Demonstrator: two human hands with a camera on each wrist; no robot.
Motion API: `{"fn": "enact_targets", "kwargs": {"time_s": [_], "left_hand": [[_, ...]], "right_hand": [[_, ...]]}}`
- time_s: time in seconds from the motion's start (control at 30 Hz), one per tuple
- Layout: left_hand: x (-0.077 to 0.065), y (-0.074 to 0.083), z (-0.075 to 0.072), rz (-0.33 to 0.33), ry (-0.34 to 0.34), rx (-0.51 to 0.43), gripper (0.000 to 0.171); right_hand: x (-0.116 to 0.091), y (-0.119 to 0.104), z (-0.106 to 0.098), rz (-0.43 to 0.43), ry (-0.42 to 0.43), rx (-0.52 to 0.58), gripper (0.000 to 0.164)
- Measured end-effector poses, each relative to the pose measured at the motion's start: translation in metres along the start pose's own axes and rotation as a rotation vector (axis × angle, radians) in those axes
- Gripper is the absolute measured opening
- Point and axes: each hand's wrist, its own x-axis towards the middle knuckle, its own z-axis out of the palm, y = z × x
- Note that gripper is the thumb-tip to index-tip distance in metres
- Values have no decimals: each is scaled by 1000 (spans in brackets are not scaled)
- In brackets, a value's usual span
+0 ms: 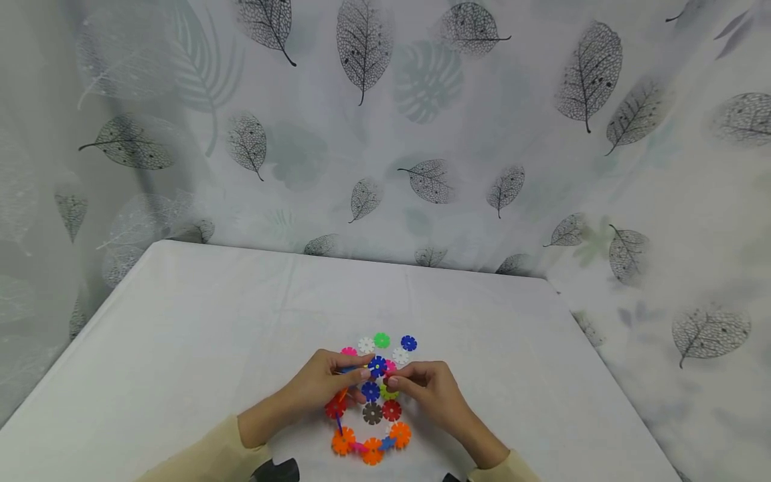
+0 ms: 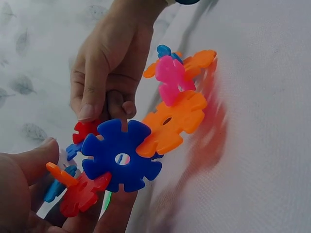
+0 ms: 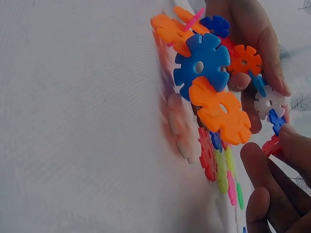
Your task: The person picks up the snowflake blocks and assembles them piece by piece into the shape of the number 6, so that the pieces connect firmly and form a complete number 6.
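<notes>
A chain of slotted plastic snowflake discs hangs between the hands and curves down to the table. My left hand holds the chain near its upper end, thumb and fingers about a white disc. Joined to that white disc is a blue disc. At the chain's tip, my right hand pinches a red disc between thumb and finger, right at the blue one. Lower in the chain are a large blue disc, an orange disc and a pink disc.
Several loose discs lie on the white table beyond and between the hands, among them a green disc, a brown disc and a red disc. Behind the table hangs a leaf-patterned curtain.
</notes>
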Motion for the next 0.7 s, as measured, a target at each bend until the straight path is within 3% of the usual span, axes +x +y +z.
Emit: {"fn": "enact_targets", "kwargs": {"time_s": [0.23, 0.5, 0.6, 0.7], "left_hand": [[-2, 1, -3, -3, 39, -70, 46], [-4, 6, -3, -78, 104, -134, 49], [-4, 7, -3, -99, 109, -157, 47], [-4, 8, -3, -102, 113, -158, 46]], "right_hand": [[4, -3, 1, 2, -34, 45, 19], [3, -10, 1, 54, -110, 81, 38], [2, -10, 0, 69, -90, 53, 40], [3, -7, -3, 53, -19, 0, 40]]}}
